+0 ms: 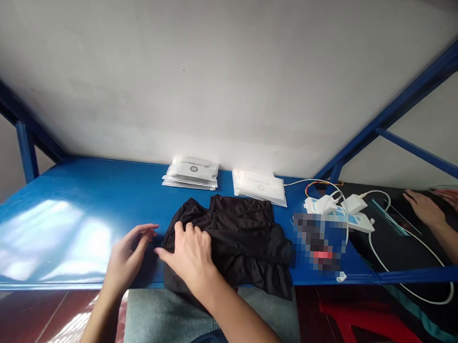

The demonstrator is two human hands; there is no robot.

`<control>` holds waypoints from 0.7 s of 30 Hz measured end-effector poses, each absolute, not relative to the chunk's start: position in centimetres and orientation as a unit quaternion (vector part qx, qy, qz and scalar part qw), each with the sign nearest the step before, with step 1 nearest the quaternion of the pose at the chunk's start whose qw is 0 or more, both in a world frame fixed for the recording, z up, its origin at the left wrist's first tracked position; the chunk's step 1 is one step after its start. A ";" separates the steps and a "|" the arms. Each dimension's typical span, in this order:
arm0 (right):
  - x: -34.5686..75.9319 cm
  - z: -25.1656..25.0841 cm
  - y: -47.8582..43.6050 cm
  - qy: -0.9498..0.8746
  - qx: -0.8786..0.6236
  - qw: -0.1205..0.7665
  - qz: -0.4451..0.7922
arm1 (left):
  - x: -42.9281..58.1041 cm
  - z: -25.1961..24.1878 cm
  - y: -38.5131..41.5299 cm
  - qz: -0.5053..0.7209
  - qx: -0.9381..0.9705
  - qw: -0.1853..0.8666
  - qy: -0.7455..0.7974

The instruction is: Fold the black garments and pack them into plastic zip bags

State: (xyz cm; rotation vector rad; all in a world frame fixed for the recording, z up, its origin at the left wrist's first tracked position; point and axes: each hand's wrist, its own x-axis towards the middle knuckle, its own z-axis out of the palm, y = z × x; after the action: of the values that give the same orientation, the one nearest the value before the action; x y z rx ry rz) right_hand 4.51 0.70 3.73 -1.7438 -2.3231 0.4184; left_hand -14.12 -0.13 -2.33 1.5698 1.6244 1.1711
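A black garment [248,235] lies partly folded and wrinkled on the blue table, its lower edge hanging over the front edge toward my lap. My right hand [193,252] rests on the garment's left part, fingers spread and bent over the cloth, thumb pointing left. Just left of the garment, my left hand [129,253] is held above the table with its fingers curved and apart from the thumb, holding nothing.
Two stacks of white packets [193,172] [259,187] lie by the wall. To the right are a power strip [360,221] with chargers and cables, a blurred item, another person's hands [424,207] and a red stool [375,323].
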 end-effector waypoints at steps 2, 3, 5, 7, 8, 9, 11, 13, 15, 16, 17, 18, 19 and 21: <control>4.2 3.7 0.9 -0.787 -0.593 0.096 0.140 | -14.1 -2.4 -0.1 0.436 0.593 0.299 0.607; 4.3 3.7 1.0 -0.788 -0.591 0.098 0.140 | -14.1 -2.4 -0.1 0.437 0.594 0.300 0.606; 4.9 4.0 1.3 -0.792 -0.584 0.106 0.143 | -14.1 -2.3 -0.1 0.441 0.592 0.298 0.605; 5.8 4.6 1.4 -0.794 -0.579 0.120 0.142 | -14.1 -2.3 -0.2 0.447 0.587 0.292 0.609; 6.4 5.0 1.4 -0.792 -0.579 0.130 0.140 | -14.0 -2.2 -0.2 0.448 0.583 0.290 0.612; 7.1 5.5 1.3 -0.788 -0.583 0.143 0.139 | -14.0 -2.2 -0.2 0.449 0.580 0.288 0.615; 8.9 6.5 0.7 -0.771 -0.596 0.176 0.142 | -13.9 -2.1 -0.2 0.446 0.579 0.285 0.620; 11.4 7.3 -0.2 -0.744 -0.615 0.213 0.152 | -13.8 -2.0 -0.2 0.438 0.583 0.281 0.624; 14.2 7.7 -1.2 -0.711 -0.634 0.248 0.175 | -13.7 -1.9 -0.1 0.428 0.587 0.280 0.628; 15.7 7.6 -1.8 -0.696 -0.639 0.266 0.193 | -13.7 -1.9 0.0 0.423 0.587 0.280 0.630; 17.1 7.3 -2.3 -0.680 -0.643 0.281 0.213 | -13.7 -2.0 0.0 0.419 0.587 0.281 0.633; 18.4 6.9 -2.7 -0.664 -0.646 0.294 0.235 | -13.7 -2.0 0.1 0.416 0.586 0.281 0.636; 19.6 6.4 -3.1 -0.649 -0.648 0.305 0.257 | -13.8 -2.1 0.1 0.415 0.584 0.280 0.640; 21.4 5.0 -3.6 -0.622 -0.655 0.315 0.291 | -13.8 -2.2 0.2 0.414 0.577 0.280 0.645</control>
State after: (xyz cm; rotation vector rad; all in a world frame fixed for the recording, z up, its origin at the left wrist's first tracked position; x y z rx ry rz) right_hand 21.43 -3.59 5.00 -1.7255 -1.6393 0.7676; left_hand -13.81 0.18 -2.24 1.5481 1.7299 1.1111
